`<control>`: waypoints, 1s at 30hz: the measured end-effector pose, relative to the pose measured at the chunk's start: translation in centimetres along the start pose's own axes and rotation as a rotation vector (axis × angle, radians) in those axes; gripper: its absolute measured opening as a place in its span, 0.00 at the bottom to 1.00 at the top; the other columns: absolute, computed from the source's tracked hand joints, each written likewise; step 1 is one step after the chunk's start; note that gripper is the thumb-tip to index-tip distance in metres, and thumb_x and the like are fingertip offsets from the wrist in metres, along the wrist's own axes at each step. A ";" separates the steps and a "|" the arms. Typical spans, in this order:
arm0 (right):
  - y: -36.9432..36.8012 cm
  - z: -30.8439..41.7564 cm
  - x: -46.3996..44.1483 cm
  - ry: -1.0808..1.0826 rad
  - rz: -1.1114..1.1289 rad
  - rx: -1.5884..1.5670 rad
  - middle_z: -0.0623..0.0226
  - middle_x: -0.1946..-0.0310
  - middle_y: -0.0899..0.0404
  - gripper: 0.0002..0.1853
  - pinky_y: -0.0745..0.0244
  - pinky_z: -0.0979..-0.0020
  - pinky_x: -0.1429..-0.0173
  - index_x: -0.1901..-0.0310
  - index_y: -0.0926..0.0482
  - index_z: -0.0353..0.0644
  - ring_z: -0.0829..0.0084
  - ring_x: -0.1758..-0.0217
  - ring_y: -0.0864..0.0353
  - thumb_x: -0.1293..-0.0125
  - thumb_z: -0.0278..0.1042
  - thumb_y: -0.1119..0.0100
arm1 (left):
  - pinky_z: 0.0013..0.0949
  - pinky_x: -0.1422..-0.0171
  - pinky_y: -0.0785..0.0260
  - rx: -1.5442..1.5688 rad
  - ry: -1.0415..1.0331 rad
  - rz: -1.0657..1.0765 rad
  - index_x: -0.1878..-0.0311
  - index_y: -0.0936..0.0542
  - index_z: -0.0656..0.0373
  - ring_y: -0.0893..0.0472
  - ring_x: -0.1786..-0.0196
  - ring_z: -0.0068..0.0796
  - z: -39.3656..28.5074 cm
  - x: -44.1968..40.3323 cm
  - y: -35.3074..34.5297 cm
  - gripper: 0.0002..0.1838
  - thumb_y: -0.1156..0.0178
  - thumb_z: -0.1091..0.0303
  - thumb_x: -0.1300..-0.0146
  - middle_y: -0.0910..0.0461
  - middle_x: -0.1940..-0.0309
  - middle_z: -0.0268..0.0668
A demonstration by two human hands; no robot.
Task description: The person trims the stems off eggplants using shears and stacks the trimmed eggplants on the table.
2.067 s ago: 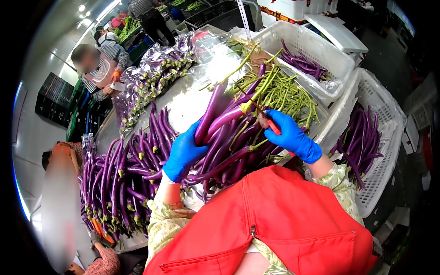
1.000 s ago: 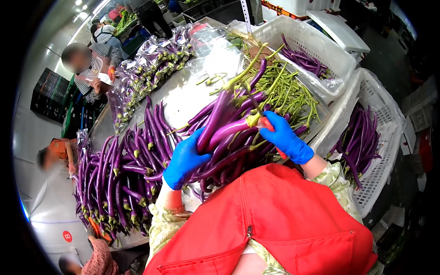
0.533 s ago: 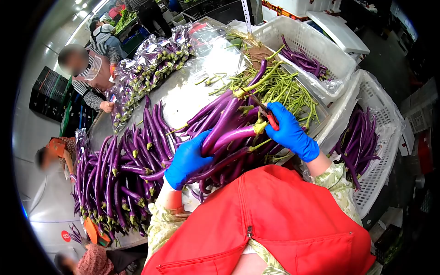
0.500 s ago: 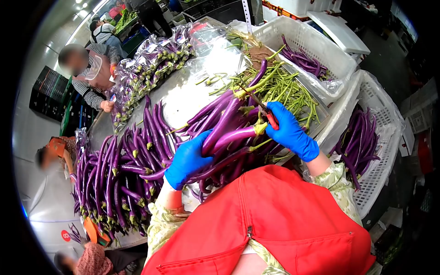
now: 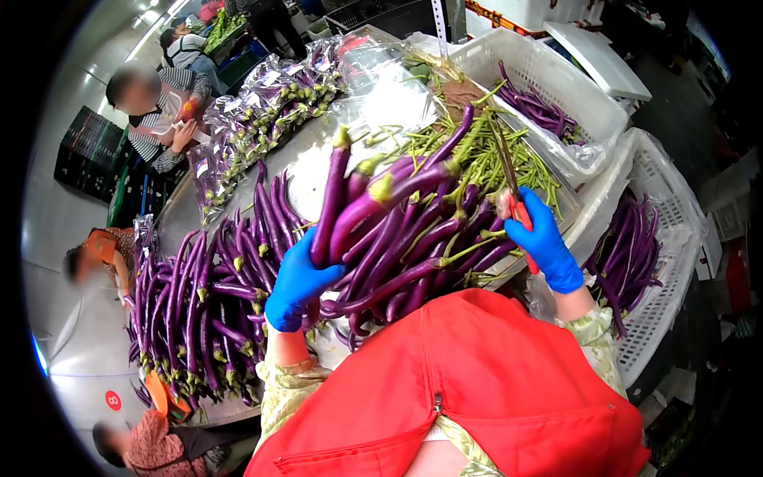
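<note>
My left hand [image 5: 296, 282], in a blue glove, is closed round the lower ends of a few long purple eggplants [image 5: 359, 216]. Their green caps point up and to the right. In my right hand [image 5: 548, 242], also gloved in blue, are red-handled scissors [image 5: 521, 215] with the blades upward, apart from the held eggplants. Between my hands lies a heap of eggplants [image 5: 405, 266] with stems toward the right. Cut green stems [image 5: 528, 163] are piled beyond the scissors. To the left of my left hand, many more eggplants [image 5: 187, 310] lie in rows.
Bagged eggplants [image 5: 270, 111] line the far left edge of the metal table [image 5: 298, 131]. Two white crates [image 5: 592, 119] [image 5: 675, 215] holding eggplants stand at the right. A co-worker [image 5: 163, 119] is across the table, and others are at the left.
My left hand has drawn the held eggplants left and tilted them more upright. My right hand and the scissors have moved right, away from the eggplant caps.
</note>
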State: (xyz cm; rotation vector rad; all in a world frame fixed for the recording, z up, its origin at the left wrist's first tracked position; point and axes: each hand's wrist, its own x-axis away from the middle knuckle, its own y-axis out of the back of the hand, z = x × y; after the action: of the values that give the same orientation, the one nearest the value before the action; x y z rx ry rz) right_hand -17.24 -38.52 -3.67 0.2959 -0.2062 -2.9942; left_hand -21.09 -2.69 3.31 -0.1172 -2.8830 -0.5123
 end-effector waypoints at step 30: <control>-3.6 1.8 -2.9 -0.268 0.077 -0.513 0.67 0.66 0.26 0.19 0.33 0.77 0.80 0.49 0.33 0.42 0.76 0.84 0.28 0.40 0.29 0.40 | 0.30 0.42 0.32 0.317 -0.074 0.040 0.39 0.33 0.64 0.24 0.50 0.25 0.0 2.0 0.8 0.36 0.32 0.77 0.55 0.25 0.50 0.35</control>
State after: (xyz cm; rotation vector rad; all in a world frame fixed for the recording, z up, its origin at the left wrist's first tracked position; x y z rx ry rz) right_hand -15.22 -34.33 -1.92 -0.1631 0.5075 -2.8645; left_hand -22.99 -1.85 4.04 -0.1450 -2.9823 -0.0406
